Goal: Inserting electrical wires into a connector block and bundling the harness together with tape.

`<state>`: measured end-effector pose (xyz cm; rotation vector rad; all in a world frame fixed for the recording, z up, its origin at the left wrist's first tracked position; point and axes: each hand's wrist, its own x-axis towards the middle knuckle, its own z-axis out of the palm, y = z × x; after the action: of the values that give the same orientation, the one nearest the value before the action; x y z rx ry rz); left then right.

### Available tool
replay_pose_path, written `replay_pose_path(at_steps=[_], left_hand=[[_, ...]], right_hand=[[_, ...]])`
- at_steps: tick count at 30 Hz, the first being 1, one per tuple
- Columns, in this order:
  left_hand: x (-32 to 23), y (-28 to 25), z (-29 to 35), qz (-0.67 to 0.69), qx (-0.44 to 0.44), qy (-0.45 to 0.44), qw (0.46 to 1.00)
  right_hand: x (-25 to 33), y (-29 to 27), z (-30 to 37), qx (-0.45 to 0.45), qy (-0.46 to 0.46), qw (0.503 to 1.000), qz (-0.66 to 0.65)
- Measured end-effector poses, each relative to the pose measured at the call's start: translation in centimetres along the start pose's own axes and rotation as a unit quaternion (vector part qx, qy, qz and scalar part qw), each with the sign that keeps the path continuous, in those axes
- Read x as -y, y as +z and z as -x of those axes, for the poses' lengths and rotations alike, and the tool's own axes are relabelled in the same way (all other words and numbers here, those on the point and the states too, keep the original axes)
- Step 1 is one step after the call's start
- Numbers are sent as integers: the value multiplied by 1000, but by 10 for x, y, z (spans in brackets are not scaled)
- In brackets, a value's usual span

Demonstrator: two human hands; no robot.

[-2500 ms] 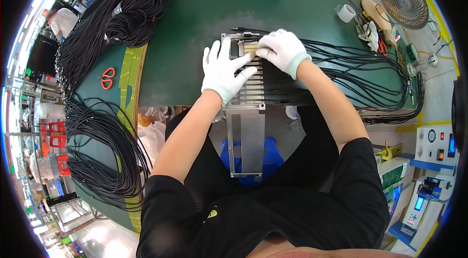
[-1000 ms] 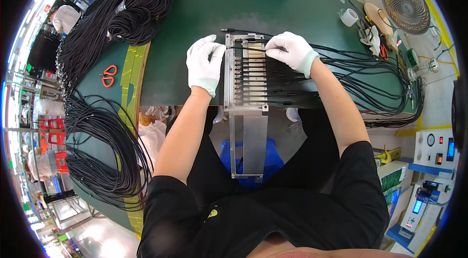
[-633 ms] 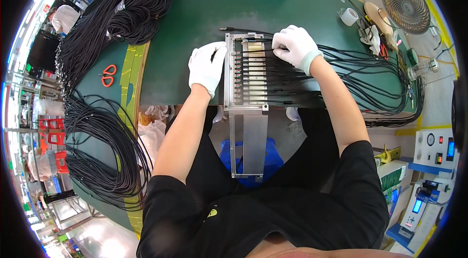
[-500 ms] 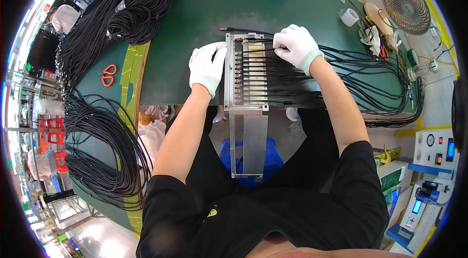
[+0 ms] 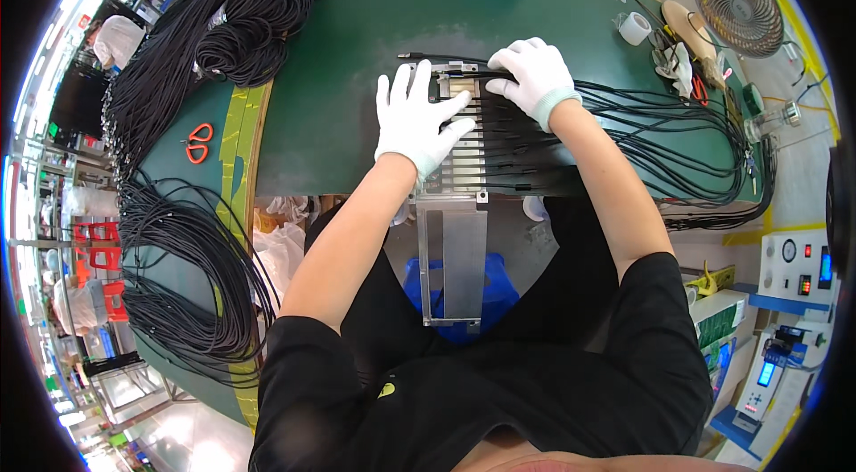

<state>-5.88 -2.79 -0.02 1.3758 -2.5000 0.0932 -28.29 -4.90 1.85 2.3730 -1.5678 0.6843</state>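
Note:
A metal fixture (image 5: 460, 171) with a row of parallel slots lies across the near edge of the green table. Several black cables lie side by side in its slots and run off to the right. My left hand (image 5: 414, 126), in a white glove, is over the fixture's left side with fingers spread, hiding many of the cable ends. At the far end of the fixture, my gloved right hand (image 5: 537, 80) pinches a black cable (image 5: 473, 74) just right of the slots. Another cable end (image 5: 408, 56) lies on the table just beyond the fixture.
Bundles of black cable (image 5: 254, 17) are heaped at the left, with more coils (image 5: 192, 285) nearer me. Orange-handled scissors (image 5: 198, 144) lie left of the yellow-taped edge. At the right are a white tape roll (image 5: 635, 29), tools and a fan (image 5: 738, 4).
My left hand has moved right from beside the fixture onto it, its fingers spreading. My right hand has shifted slightly left and farther away.

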Motion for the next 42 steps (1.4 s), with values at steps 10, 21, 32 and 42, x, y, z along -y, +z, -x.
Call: replay_pose_path(at_steps=[10,21,32,42], left_hand=[[27,16,-4,224,-143,-61,962],[29,14,3,302,-119,-133,936],[33,19,-5,320,-119,-143,929],[42,29,-7,550,-118,-121,818]], right_hand=[[-10,5,-17,17,-3,1000,-15],[2,9,-9,-31,-17,999,-36],[0,19,-13,-23,32,999,30],[18,5,-10,-79,-86,991,-69]])
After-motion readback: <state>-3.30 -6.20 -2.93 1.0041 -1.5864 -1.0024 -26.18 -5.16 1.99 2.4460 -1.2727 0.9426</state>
